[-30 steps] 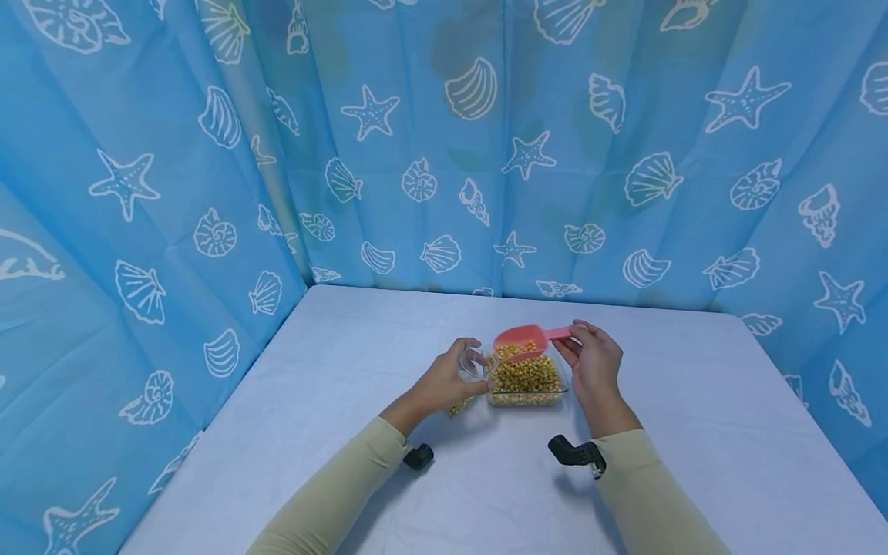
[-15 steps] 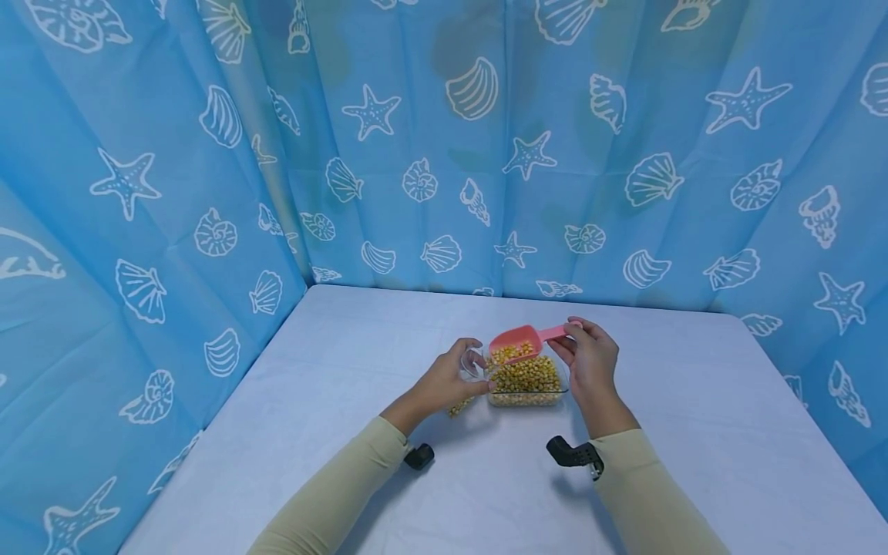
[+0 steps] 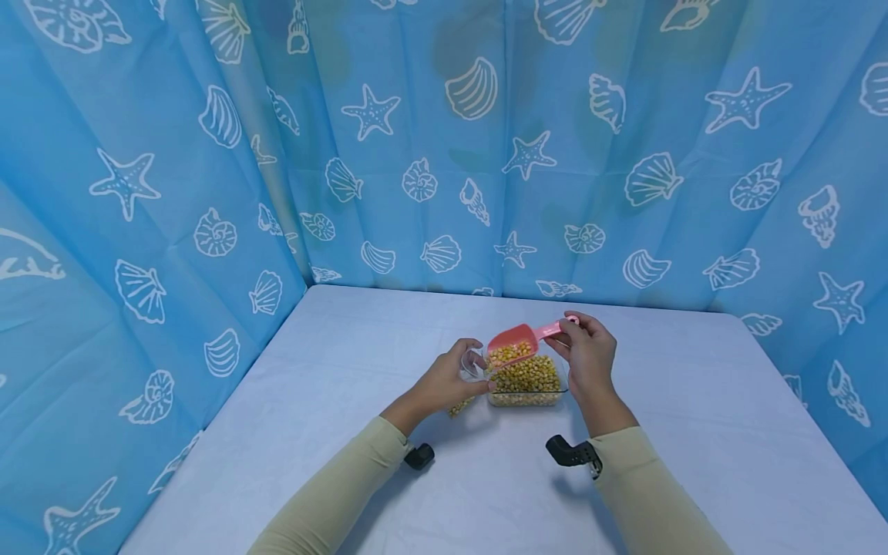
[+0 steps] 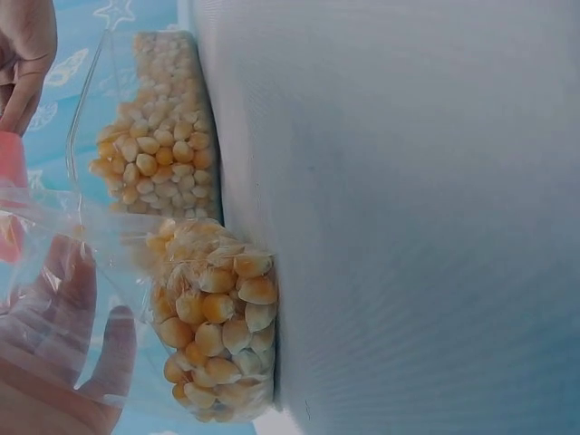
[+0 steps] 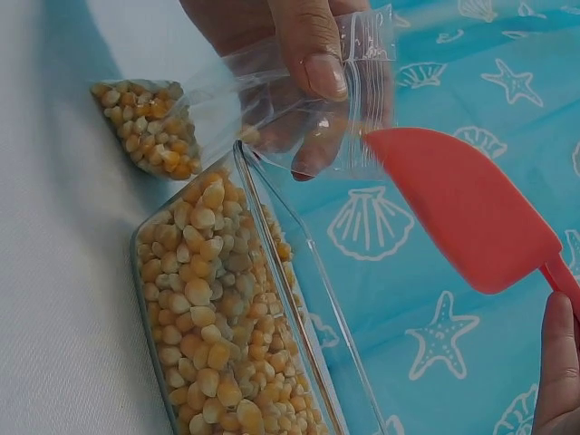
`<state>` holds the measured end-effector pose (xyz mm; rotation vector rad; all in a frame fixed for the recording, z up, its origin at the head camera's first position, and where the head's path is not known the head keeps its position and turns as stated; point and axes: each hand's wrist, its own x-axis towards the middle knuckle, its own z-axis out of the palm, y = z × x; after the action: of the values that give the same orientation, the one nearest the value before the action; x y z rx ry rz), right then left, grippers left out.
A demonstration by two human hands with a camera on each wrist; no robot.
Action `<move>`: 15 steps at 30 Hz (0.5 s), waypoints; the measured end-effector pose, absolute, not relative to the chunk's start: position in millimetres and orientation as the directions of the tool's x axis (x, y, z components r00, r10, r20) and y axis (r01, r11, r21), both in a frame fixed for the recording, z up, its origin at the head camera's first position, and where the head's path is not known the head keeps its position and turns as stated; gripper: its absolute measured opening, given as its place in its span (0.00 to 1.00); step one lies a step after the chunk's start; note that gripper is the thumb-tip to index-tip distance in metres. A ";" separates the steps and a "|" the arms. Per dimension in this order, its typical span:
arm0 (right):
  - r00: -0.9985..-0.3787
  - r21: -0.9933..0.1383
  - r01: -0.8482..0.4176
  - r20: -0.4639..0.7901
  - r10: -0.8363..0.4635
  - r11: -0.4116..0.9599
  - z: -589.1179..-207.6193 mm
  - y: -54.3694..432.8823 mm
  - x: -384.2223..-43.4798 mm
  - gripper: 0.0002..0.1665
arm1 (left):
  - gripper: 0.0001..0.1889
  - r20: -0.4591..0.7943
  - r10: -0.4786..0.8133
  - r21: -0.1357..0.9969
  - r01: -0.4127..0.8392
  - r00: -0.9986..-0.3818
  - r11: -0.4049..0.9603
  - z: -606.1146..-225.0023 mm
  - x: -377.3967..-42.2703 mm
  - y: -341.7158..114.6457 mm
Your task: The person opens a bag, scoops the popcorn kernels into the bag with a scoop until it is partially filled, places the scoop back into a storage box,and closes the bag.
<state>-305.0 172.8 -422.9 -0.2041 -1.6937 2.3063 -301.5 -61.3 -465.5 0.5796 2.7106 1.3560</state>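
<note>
My left hand (image 3: 440, 378) holds open the mouth of a clear zip bag (image 5: 367, 100), its thumb on the near side of the plastic. Corn kernels (image 4: 217, 317) fill the bottom of the bag, which rests on the table. Between thumb and fingers, my right hand (image 3: 593, 366) grips the handle of a pink scoop (image 3: 513, 335). Loaded with kernels, the scoop tilts down leftward, its tip right at the bag's mouth. Below it stands a clear rectangular container (image 3: 527, 393) of corn kernels (image 5: 208, 299). In the right wrist view only the scoop's red-pink underside shows.
A white cloth covers the table (image 3: 388, 324). Behind and to the left hangs a blue curtain (image 3: 430, 200) with shell and starfish prints. Black wrist cameras (image 3: 572, 451) jut inward from both forearms.
The right hand has moved slightly left and up, tipping the scoop further toward the bag. Kernels have slid toward the scoop's tip. The left hand and bag stay in place.
</note>
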 end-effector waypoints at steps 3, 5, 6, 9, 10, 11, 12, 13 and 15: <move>-0.954 -0.952 -0.131 0.045 0.298 -0.278 -422.2 172.4 -304.7 0.15 | 0.37 0.122 0.358 0.784 0.311 -0.926 0.538 -465.3 -301.5 -61.5; -0.953 -0.953 -0.130 0.044 0.298 -0.275 -421.8 171.9 -304.7 0.15 | 0.37 0.126 0.359 0.784 0.315 -0.925 0.536 -465.0 -301.5 -61.5; -0.953 -0.953 -0.131 0.045 0.298 -0.274 -421.5 171.6 -304.7 0.15 | 0.37 0.128 0.360 0.783 0.317 -0.924 0.535 -465.0 -301.7 -61.5; -0.952 -0.954 -0.144 0.061 0.299 -0.262 -420.4 170.7 -304.5 0.15 | 0.38 0.126 0.361 0.784 0.316 -0.924 0.534 -464.7 -301.8 -61.6; -0.951 -0.955 -0.150 0.070 0.300 -0.255 -420.0 170.5 -304.4 0.16 | 0.38 0.124 0.361 0.785 0.314 -0.924 0.534 -464.6 -301.8 -61.6; -0.950 -0.956 -0.159 0.080 0.301 -0.248 -419.4 170.2 -304.4 0.16 | 0.38 0.120 0.362 0.786 0.311 -0.925 0.534 -464.4 -301.8 -61.6; -0.949 -0.956 -0.168 0.091 0.301 -0.240 -418.8 169.9 -304.2 0.16 | 0.38 0.117 0.362 0.787 0.309 -0.925 0.534 -464.2 -301.9 -61.7; -0.948 -0.957 -0.176 0.102 0.301 -0.231 -418.1 169.6 -304.0 0.16 | 0.38 0.114 0.363 0.787 0.307 -0.925 0.535 -464.1 -301.9 -61.7; -0.946 -0.958 -0.191 0.121 0.302 -0.216 -416.4 169.1 -303.3 0.16 | 0.38 0.113 0.364 0.788 0.307 -0.924 0.534 -463.8 -302.0 -61.7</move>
<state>-303.3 169.1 -416.4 -0.1301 -1.7327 2.2255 -302.0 -61.7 -463.8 0.5901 2.6944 1.3630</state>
